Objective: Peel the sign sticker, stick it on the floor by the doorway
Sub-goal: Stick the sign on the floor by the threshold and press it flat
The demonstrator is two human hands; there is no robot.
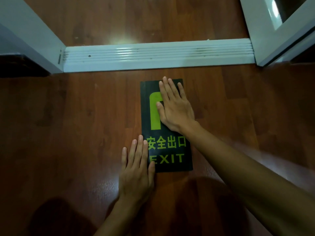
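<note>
A black sign sticker (pixel 170 150) with a yellow-green arrow, Chinese characters and the word EXIT lies flat on the brown wooden floor (pixel 68 125), just in front of the doorway threshold. My right hand (pixel 173 106) rests palm down on its upper half, fingers spread, covering part of the arrow. My left hand (pixel 138 166) lies flat at the sticker's lower left edge, thumb and fingertips overlapping the black border. Neither hand grips anything.
A white ribbed threshold (pixel 158 56) runs across the doorway. White door frame posts stand at the left (pixel 34 36) and right (pixel 265 31). Wooden floor continues beyond the threshold. A dark baseboard sits at the far left (pixel 17 65).
</note>
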